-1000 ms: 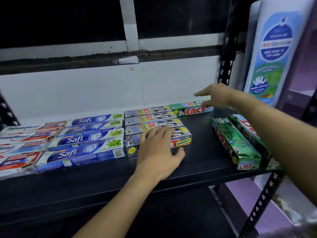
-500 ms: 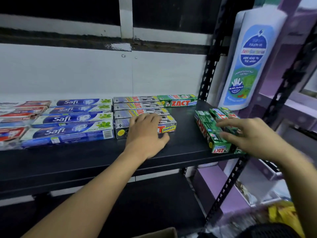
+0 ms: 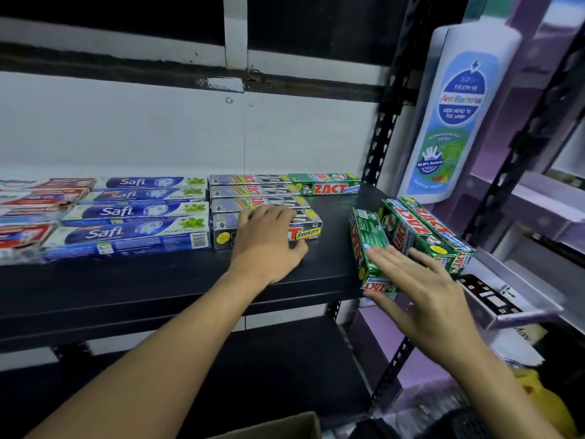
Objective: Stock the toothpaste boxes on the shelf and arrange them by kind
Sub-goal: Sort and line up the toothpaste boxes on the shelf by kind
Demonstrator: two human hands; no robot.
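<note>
On the black shelf, silver Zact Smokers boxes lie in a row of several. My left hand rests flat on the front silver box, fingers spread over its top. One green Zact Whitening box lies at the back beside the silver row. Three green Zact boxes stand angled at the shelf's right front corner. My right hand touches the near end of the leftmost green one, fingers straight, thumb under its end. Blue Safi boxes and red-and-white boxes fill the left.
A white antibacterial wash bottle stands just beyond the black upright post at the right. A lower black shelf lies beneath. A cardboard box edge shows at the bottom. Purple shelving stands to the right.
My right hand came back from the green box at the rear of the shelf and now lies against the green boxes at the right front corner. My left hand stayed on the front silver box.
</note>
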